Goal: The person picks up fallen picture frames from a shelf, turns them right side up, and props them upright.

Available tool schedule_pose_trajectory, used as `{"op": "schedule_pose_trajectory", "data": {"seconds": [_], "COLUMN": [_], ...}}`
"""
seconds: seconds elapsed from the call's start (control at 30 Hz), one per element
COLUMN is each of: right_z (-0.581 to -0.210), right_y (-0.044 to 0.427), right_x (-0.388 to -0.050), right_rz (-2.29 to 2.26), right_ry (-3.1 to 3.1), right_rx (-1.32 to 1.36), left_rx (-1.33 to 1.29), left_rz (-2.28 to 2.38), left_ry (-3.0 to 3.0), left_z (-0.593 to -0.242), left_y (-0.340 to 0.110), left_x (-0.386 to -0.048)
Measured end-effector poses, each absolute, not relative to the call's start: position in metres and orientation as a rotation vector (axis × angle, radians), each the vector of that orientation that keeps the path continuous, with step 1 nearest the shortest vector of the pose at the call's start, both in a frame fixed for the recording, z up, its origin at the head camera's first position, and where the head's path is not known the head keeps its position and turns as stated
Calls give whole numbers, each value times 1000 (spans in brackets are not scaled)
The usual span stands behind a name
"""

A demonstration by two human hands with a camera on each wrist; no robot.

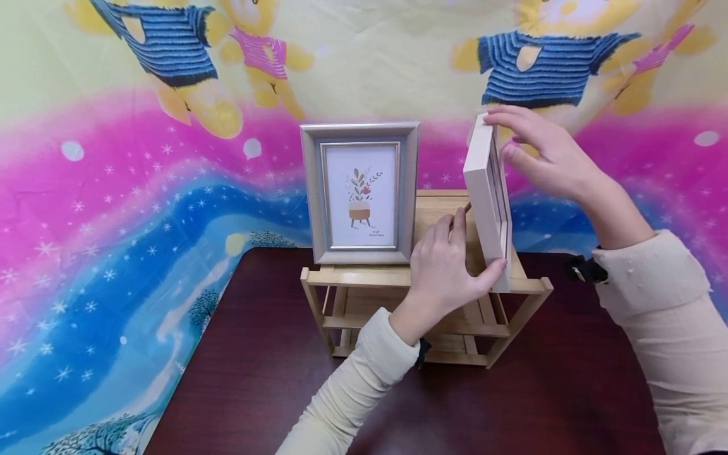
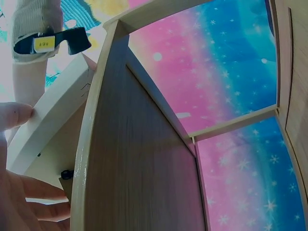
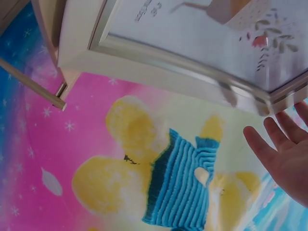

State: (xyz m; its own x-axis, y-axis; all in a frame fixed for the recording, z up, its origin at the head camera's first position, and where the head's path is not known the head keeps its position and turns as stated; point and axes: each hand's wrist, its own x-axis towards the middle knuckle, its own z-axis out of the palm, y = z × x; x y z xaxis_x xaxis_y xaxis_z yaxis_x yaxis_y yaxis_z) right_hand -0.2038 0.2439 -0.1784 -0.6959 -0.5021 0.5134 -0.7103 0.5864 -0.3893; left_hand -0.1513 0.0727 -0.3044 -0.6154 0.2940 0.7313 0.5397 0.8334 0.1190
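A white picture frame (image 1: pixel 483 196) stands turned nearly edge-on at the right of a wooden shelf rack's top (image 1: pixel 364 276). My left hand (image 1: pixel 440 262) grips its lower part, thumb on the edge and fingers behind at the back support. In the left wrist view, the frame's white edge (image 2: pixel 53 108) lies between thumb and fingers. My right hand (image 1: pixel 546 155) touches the top edge with its fingertips. The right wrist view shows straight fingers at a corner of the frame (image 3: pixel 168 79), whose picture has a plant in a pot.
A silver-grey picture frame (image 1: pixel 417 189) with a potted-plant print stands upright at the rack's left. The rack has lower shelves (image 1: pixel 398 306) and sits on a dark red-brown table (image 1: pixel 256 366). A colourful bear-print cloth (image 1: pixel 364 76) hangs behind.
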Motion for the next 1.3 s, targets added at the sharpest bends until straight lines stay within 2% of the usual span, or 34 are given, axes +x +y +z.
{"op": "schedule_pose_trajectory", "data": {"seconds": [0.5, 1.3], "right_z": [-175, -181], "right_y": [244, 261], "right_x": [-227, -229], "right_rz": [1367, 1392], "right_ry": [-2633, -2532], "right_rx": [716, 744], "left_rx": [-604, -667], "left_rz": [-505, -518], "left_ry": [-2302, -2637], "left_z": [-304, -287], "left_y": [71, 62], "left_x": [-152, -162]}}
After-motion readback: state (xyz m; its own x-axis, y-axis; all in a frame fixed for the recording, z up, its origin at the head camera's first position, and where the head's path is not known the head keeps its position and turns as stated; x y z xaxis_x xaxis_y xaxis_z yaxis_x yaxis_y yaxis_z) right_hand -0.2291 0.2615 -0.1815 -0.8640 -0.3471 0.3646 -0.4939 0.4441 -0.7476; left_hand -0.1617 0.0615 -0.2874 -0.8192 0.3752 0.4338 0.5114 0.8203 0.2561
